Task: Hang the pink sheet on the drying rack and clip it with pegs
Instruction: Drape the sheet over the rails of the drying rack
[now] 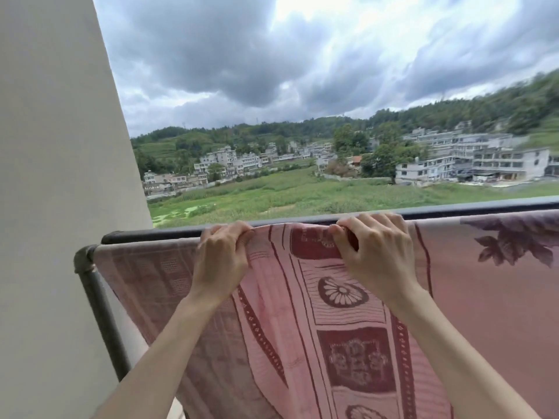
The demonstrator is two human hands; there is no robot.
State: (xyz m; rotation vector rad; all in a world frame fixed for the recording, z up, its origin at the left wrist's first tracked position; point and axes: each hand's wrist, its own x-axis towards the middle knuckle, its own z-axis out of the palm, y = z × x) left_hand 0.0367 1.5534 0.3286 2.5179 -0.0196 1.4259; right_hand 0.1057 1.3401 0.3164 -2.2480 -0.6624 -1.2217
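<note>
Left hand (219,261) and right hand (376,255), fingers gripping pink sheet (302,322), draped over drying rack (90,285)

Home balcony, upper floor: drying rack (90,285) beside plain wall (54,146), village houses (453,155), fields beyond.

We face a plain grey wall (54,176) at left, heavy cloudy sky (272,55), wooded hills (484,107), pale village buildings (453,158), green field (287,192)
</note>
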